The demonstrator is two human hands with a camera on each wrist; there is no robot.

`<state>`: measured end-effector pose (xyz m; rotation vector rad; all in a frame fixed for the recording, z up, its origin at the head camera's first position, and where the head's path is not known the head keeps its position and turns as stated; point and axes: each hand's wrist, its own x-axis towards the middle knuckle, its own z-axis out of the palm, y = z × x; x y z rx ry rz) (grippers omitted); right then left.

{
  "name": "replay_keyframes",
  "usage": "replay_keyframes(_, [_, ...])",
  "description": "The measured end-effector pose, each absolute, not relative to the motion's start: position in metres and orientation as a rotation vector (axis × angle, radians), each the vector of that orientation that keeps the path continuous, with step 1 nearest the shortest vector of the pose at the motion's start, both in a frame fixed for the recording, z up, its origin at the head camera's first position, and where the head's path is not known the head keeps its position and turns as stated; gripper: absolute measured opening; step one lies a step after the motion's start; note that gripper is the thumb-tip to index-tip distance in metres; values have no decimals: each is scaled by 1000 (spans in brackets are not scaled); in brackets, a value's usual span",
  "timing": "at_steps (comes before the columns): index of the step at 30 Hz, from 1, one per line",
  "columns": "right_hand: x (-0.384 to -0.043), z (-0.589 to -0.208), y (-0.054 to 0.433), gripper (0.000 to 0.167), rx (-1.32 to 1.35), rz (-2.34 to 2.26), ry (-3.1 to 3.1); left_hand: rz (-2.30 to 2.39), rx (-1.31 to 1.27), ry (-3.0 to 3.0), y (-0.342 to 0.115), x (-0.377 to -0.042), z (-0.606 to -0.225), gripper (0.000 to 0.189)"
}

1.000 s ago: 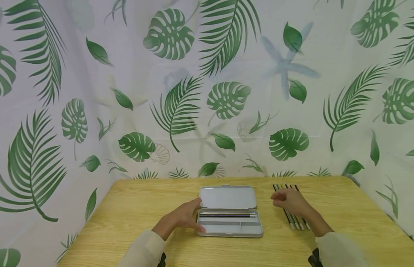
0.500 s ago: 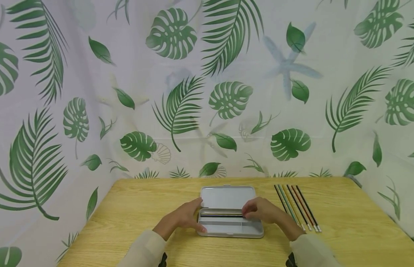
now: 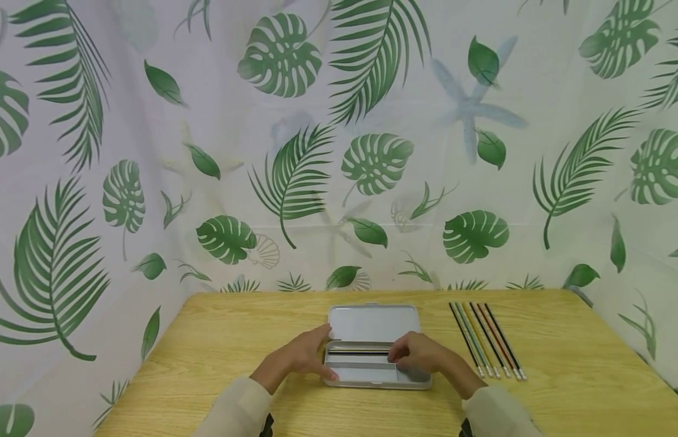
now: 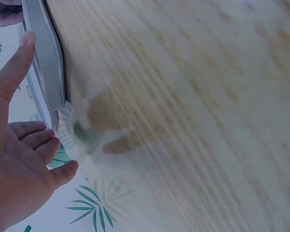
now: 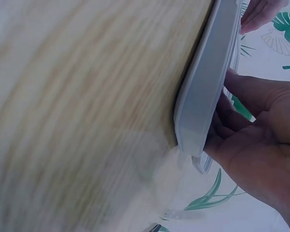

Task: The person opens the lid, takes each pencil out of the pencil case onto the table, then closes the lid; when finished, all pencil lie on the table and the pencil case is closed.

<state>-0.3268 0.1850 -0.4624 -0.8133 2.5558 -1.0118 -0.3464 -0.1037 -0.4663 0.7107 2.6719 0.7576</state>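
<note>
Pencils (image 3: 360,351) should lie flat in the case (image 3: 366,372), left hand (image 3: 303,353), fingers spread, at its left end, right hand (image 3: 422,353) inside, grasp unclear

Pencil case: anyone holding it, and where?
The left hand holds the pencil case by its left end, thumb on the near rim; whether the right hand grips anything can't be told.

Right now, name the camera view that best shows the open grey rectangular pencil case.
The head view: there the open grey rectangular pencil case shows its lid and compartments from above. Both wrist views catch mostly its outer side, edge-on.
</note>
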Motion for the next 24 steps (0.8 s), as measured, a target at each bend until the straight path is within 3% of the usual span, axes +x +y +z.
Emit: replay_keyframes(24, [-332,-453,187,10,-722,-1114,2595,789,715,2653,-105,-348,-468,111])
